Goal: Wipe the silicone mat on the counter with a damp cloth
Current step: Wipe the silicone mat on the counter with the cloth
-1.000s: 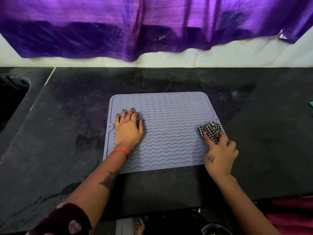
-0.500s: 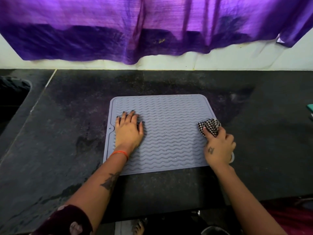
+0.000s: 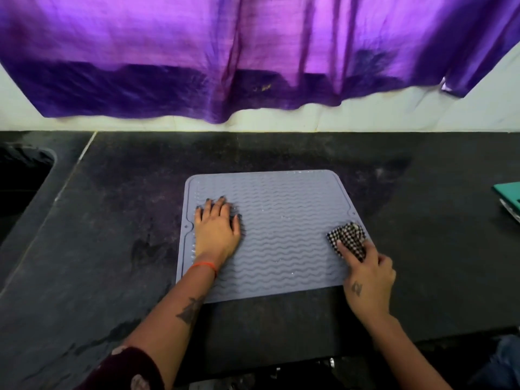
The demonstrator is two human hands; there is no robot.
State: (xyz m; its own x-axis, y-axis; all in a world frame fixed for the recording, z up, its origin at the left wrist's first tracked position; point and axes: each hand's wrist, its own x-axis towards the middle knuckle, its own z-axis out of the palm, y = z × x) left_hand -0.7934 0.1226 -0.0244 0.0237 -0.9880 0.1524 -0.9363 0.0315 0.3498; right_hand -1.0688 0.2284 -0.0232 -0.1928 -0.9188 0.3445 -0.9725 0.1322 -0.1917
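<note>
Mat [image 3: 281, 237] lies flat in the middle of the bench [image 3: 112, 220], unmoved over the last second. Left hand [image 3: 216, 229] stays spread flat on its left part, pinning it. At the right edge, the right hand [image 3: 368, 277] pinches the bunched checked cloth [image 3: 347, 239], which has slid up and back along that edge, so wiping looks underway there.

Backlit purple curtain [image 3: 253, 52] glows bright — counter [image 3: 112, 249] dim; soft focus, wide-angle bending at edges.
</note>
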